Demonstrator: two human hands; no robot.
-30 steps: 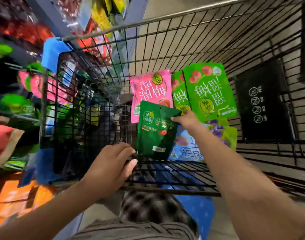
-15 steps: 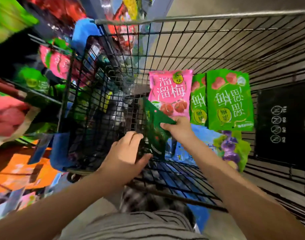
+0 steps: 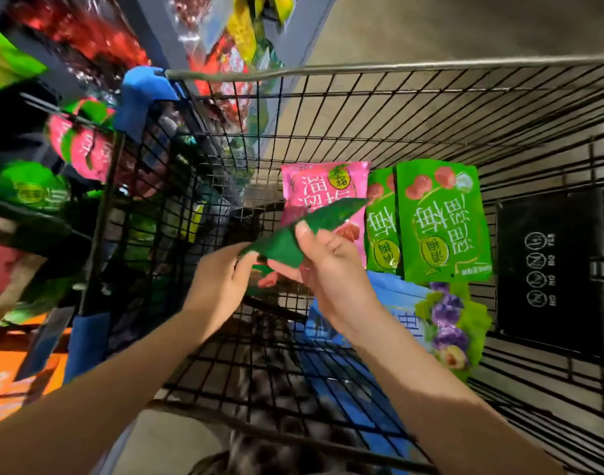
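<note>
The dark green pouch (image 3: pixel 293 240) shows nearly edge-on and is smeared by motion, so its print cannot be read, and its underside is hidden by the right hand (image 3: pixel 331 265). The shelf goods (image 3: pixel 29 197) on the left are blurred as well. A second light green pouch (image 3: pixel 381 234) is largely covered by the front light green pouch (image 3: pixel 444 221) lying over it, and the right forearm cuts off part of the blue pouch (image 3: pixel 444 323) with purple fruit.

The wire cart (image 3: pixel 362 66) has its far rim across the top, its left wall close to the shelf, and a black sign (image 3: pixel 550 269) on its right wall. The lying pouches fill the far right of the cart. Wire floor shows beneath the hands and toward the left wall.

The dark green pouch is held in the air over the middle of the cart, tilted, with its far tip in front of the pink pouch (image 3: pixel 314 186). The right hand grips its middle, thumb pressed on the upper face and fingers curled below. The left hand (image 3: pixel 221 279) meets the near left corner and seems to pinch it, though blur hides the fingertips.
</note>
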